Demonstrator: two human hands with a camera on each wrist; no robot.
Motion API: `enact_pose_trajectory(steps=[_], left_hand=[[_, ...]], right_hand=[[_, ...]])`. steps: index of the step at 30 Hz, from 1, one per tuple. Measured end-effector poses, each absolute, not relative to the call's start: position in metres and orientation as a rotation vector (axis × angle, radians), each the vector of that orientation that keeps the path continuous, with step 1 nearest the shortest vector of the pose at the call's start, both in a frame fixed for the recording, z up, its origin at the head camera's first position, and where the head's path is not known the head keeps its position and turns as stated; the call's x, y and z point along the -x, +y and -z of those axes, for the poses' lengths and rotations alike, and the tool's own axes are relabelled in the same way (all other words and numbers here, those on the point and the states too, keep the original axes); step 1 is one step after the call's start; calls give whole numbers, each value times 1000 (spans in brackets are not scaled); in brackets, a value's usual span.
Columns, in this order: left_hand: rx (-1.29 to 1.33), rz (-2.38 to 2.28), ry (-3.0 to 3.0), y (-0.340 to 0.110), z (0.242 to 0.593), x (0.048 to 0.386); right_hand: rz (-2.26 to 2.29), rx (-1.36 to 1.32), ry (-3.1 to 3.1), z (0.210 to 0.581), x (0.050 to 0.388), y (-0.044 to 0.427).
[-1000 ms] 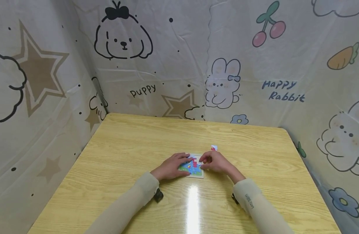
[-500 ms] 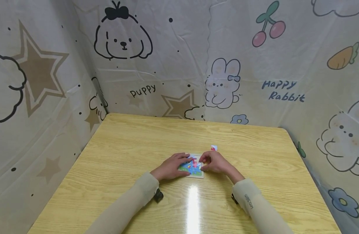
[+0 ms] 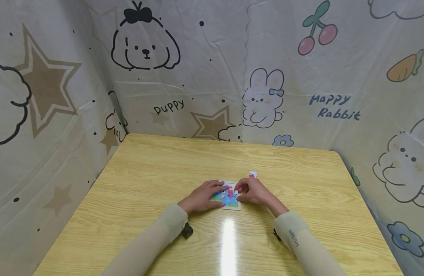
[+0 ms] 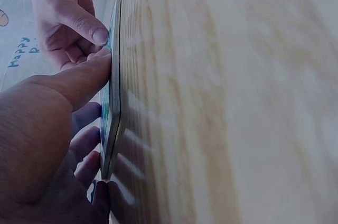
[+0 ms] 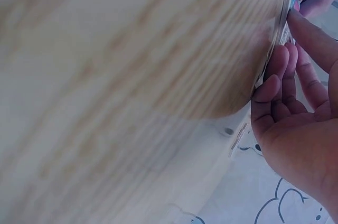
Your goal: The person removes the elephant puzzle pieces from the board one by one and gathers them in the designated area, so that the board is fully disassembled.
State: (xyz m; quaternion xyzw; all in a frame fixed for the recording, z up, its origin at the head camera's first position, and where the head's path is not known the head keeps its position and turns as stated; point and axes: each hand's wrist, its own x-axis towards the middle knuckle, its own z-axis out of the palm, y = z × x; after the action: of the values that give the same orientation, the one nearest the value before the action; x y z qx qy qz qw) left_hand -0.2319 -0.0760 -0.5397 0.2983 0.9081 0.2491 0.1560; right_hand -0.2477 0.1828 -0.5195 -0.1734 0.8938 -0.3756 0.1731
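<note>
1 picture puzzle [image 3: 230, 202] lies lower centre of frame, seemingly near complete: left hand [image 3: 202, 196] spread over its left side, right hand [image 3: 256, 191] pinching 1 small tile [image 3: 236, 193] at its right, 1 loose piece [image 3: 253, 174] above, apparently left to fit.

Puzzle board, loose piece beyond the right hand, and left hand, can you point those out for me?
Puzzle board [image 3: 234, 209]: head view, on its near rim.
Loose piece [image 3: 253, 174]: head view, on its visible face.
Left hand [image 3: 202, 196]: head view, on the back of the hand.
</note>
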Motion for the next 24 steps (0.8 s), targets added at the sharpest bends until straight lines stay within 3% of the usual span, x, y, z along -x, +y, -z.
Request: enact_pose_trajectory(steps=[24], left_hand=[[-864,-721,2600,-77,543,233]], right_hand=[[1036,630,2558,517,247,182]])
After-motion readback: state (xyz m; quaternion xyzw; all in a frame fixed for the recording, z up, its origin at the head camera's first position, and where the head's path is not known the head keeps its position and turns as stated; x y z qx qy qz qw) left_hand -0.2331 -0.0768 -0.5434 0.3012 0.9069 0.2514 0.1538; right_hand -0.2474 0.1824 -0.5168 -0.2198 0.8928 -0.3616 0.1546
